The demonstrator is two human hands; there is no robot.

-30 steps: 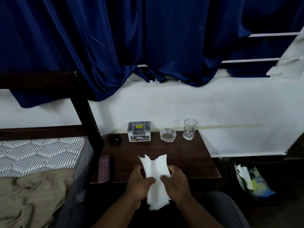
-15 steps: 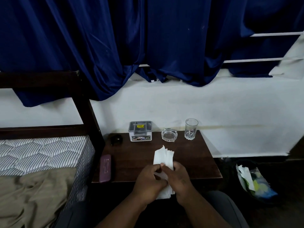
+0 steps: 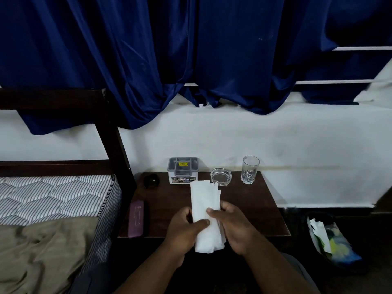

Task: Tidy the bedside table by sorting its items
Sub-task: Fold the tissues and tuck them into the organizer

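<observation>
Both hands hold a folded white paper [image 3: 204,209] upright over the near edge of the dark wooden surface [image 3: 256,211], its top end reaching up toward the row of things at the back. The left hand [image 3: 183,233] grips the paper's left edge, the thumb laid across the front and the rest curled at the side. The right hand [image 3: 236,228] closes on the right edge, its fingers [image 3: 213,211] bent over the front, so both hands are wrapped on the same strip and neither is spread wide. Several layered edges show along the paper's right side. At the back of the surface, near the white wall [image 3: 297,145], stand four things in a line: a small black round object [image 3: 151,181] at the left, a grey lidded box [image 3: 183,170], a glass ashtray [image 3: 221,176] just beside it, and a clear drinking glass [image 3: 249,172] at the right corner. A purple case [image 3: 136,219] lies lengthwise along the left edge, near the front. Left of the surface is a bed — a striped mattress [image 3: 53,196] with a tan blanket [image 3: 42,251] bunched on it. A blue curtain [image 3: 148,60] hangs above. On the floor to the right sits a bin [image 3: 331,240] holding paper and coloured wrappers.
</observation>
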